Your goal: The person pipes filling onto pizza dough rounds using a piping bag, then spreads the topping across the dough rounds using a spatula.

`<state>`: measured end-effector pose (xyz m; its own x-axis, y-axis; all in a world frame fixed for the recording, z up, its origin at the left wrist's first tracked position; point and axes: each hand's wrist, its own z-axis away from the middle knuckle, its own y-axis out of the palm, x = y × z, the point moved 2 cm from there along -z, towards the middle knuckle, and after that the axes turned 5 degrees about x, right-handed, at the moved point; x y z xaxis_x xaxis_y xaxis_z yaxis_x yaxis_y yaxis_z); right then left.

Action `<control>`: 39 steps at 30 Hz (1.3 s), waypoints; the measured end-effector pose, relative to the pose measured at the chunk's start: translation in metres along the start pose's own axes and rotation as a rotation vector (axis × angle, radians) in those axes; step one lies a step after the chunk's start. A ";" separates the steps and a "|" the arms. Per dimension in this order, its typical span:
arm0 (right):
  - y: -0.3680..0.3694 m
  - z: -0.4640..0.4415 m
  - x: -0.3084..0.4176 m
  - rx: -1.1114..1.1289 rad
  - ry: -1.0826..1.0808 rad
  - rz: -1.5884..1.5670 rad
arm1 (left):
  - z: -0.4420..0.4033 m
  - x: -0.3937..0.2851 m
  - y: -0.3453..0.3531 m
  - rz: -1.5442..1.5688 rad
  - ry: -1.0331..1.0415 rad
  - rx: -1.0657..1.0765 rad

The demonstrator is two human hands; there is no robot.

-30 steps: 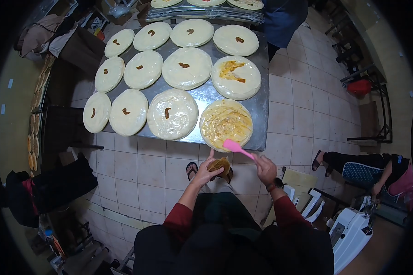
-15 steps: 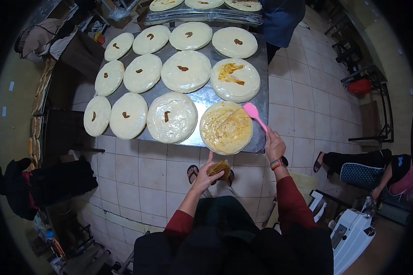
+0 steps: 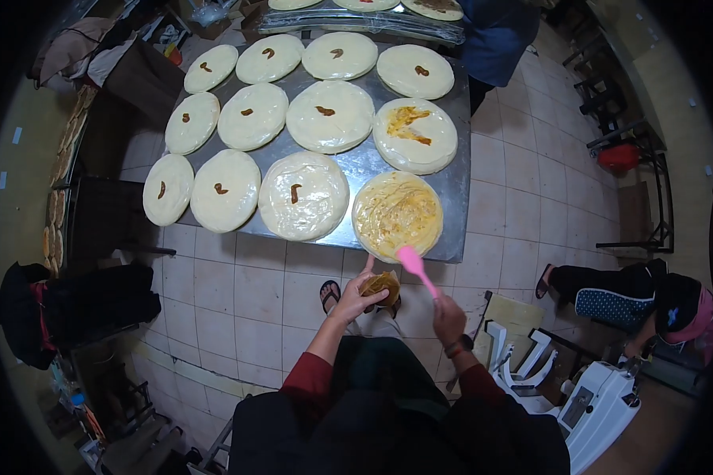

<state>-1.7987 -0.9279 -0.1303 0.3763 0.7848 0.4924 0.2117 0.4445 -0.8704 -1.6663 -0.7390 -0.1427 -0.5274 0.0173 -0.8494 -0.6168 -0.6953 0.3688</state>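
Observation:
My right hand [image 3: 449,318] grips the handle of a pink spatula [image 3: 416,266]. The spatula's head is at the near rim of a round flat dough disc [image 3: 396,212] smeared with orange-brown paste. In my left hand [image 3: 352,299] sits a small cup of brown paste [image 3: 382,290], held just off the table's front edge. One finger of that hand points up toward the smeared disc; I cannot tell if it touches. Behind this disc lies another dough disc [image 3: 415,136] with a partly spread streak of paste.
Several pale dough discs [image 3: 304,196], each with a dab of brown paste, lie in rows on the metal table [image 3: 451,229]. A person in dark blue [image 3: 495,39] stands at the far right corner. Others are at left and right. A white machine [image 3: 598,412] stands at lower right.
My right hand has brought the spatula from the smeared disc's right side down and left to its near rim. My left hand stays below the disc with the cup. The view has shifted slightly.

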 end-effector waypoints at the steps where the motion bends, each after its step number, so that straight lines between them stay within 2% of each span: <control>1: -0.005 -0.002 0.025 0.077 -0.023 -0.052 | 0.002 0.000 -0.004 0.048 -0.042 0.028; 3: -0.005 -0.015 0.042 0.153 -0.042 -0.104 | 0.006 0.000 -0.009 0.096 -0.088 0.060; 6: -0.006 -0.049 0.056 0.013 -0.073 -0.210 | 0.010 -0.006 -0.019 0.107 -0.012 0.053; 9: -0.008 -0.060 0.075 0.159 -0.123 0.010 | 0.012 -0.010 -0.029 0.087 0.014 0.070; 12: -0.017 -0.050 0.078 0.185 -0.107 0.140 | 0.011 -0.021 -0.039 0.003 -0.001 0.126; 16: -0.049 -0.038 0.073 0.136 -0.237 0.319 | 0.011 -0.024 -0.052 0.064 -0.040 0.189; 18: -0.054 -0.047 0.078 0.150 -0.202 0.339 | 0.008 -0.023 -0.056 0.037 -0.054 0.257; 20: -0.048 -0.064 0.074 0.014 -0.054 0.067 | 0.005 -0.023 -0.058 -0.001 -0.034 0.270; 21: -0.043 -0.077 0.074 0.008 -0.058 0.069 | 0.003 -0.019 -0.059 -0.015 -0.026 0.283; 24: -0.028 -0.139 0.059 -0.174 0.136 -0.040 | 0.007 -0.035 -0.058 0.007 -0.055 0.276; 26: -0.018 -0.182 0.047 -0.185 0.177 -0.055 | 0.013 -0.045 -0.059 -0.046 -0.034 0.209; 28: -0.010 -0.216 0.038 -0.075 0.348 0.022 | 0.017 -0.038 -0.065 -0.038 -0.039 0.176; 29: -0.005 -0.218 0.040 -0.068 0.337 0.016 | 0.021 -0.034 -0.068 -0.055 -0.025 0.118; 31: 0.006 -0.218 0.051 0.127 0.282 0.002 | 0.023 -0.039 -0.068 -0.075 0.002 0.042; 32: 0.004 -0.220 0.052 0.132 0.270 -0.005 | 0.027 -0.045 -0.065 -0.019 0.002 -0.032; 34: -0.005 -0.220 0.055 0.153 0.078 -0.170 | 0.040 -0.050 -0.058 0.039 -0.010 -0.113; 36: -0.016 -0.250 0.043 0.104 0.047 -0.191 | 0.041 -0.051 -0.052 0.099 0.033 -0.260; 38: -0.030 -0.289 0.038 0.084 0.214 -0.096 | 0.039 -0.056 -0.041 0.157 0.042 -0.324; 39: -0.024 -0.295 0.039 0.033 0.076 -0.101 | 0.040 -0.057 -0.035 0.211 0.043 -0.376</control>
<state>-1.5231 -1.0350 -0.0905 0.4216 0.7009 0.5753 0.2231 0.5347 -0.8150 -1.6383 -0.6863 -0.0922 -0.5896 -0.1775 -0.7880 -0.2383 -0.8939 0.3797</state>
